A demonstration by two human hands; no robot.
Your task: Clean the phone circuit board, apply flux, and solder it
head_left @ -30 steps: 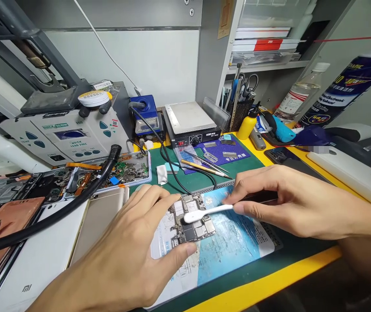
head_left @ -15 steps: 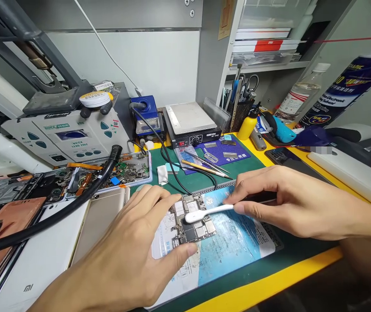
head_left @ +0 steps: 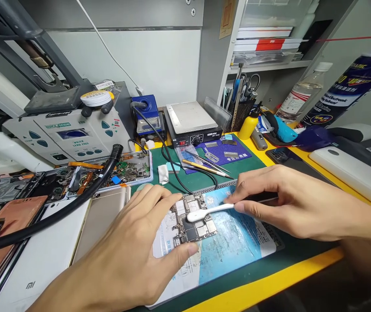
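A phone circuit board point(head_left: 191, 234) with silver shields and dark chips lies on a blue-and-white printed pad point(head_left: 227, 251). My left hand point(head_left: 130, 242) steadies it, thumb at the near edge and index finger at the far left corner. Part of the board's left side is hidden by that hand. Between the thumb and fingers of my right hand point(head_left: 270, 206) is a white cotton swab point(head_left: 198, 215). Its thick cotton head lies over the dark chip area near the middle of the board, apparently touching it.
Tweezers point(head_left: 209, 162) and a yellow-handled tool point(head_left: 201, 167) lie behind the pad. A black hose point(head_left: 65, 216) crosses phone parts on the left. Behind stand a hot-air station point(head_left: 71, 134) and a heating plate point(head_left: 192, 117). A yellow bottle point(head_left: 249, 123) and a dark phone point(head_left: 284, 157) are at right.
The whole view has shifted a few pixels. Both hands, the board and the cotton swab keep nearly the same places relative to each other.
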